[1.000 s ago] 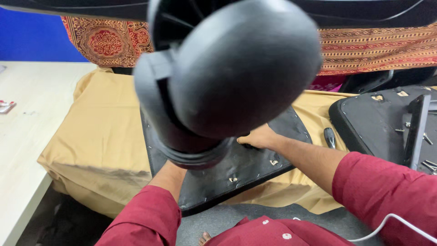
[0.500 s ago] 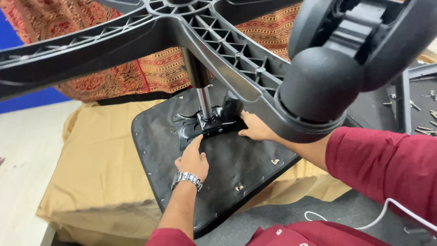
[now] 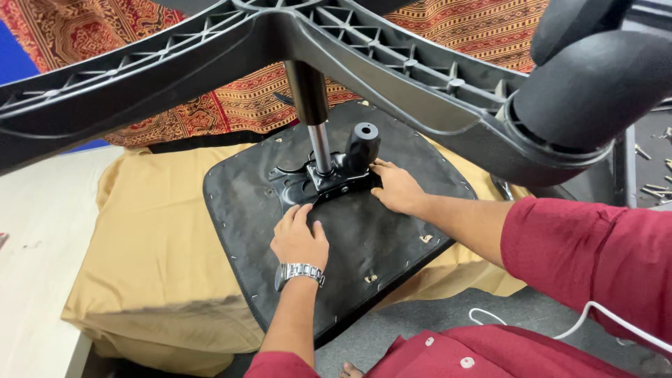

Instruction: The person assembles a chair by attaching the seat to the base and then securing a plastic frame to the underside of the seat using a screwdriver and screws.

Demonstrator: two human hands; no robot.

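Left hand (image 3: 299,236) flat, fingers spread, pressing upturned black seat (image 3: 392,245) beside metal bracket (image 3: 318,183). Right hand (image 3: 396,187) open, fingertips against bracket edge, gripping nothing. Seat lies on tan cushion (image 3: 154,238); chair base (image 3: 392,63) overhead.

- Left hand (image 3: 299,238) wore a silver metal-link wristwatch (image 3: 301,271).
- Right hand (image 3: 397,187) was bare.
- Both arms had dark red sleeves; the shirt (image 3: 483,353) had pale buttons.

Both hands lie flat on the upturned black chair seat (image 3: 392,245): the left hand (image 3: 299,236) before the metal mounting plate (image 3: 318,183), the right hand (image 3: 396,187) touching the plate's right edge. The gas cylinder (image 3: 313,112) rises from the plate to the star base (image 3: 392,63), and a caster wheel (image 3: 595,84) looms at upper right. The seat rests on a tan cushion (image 3: 154,238).
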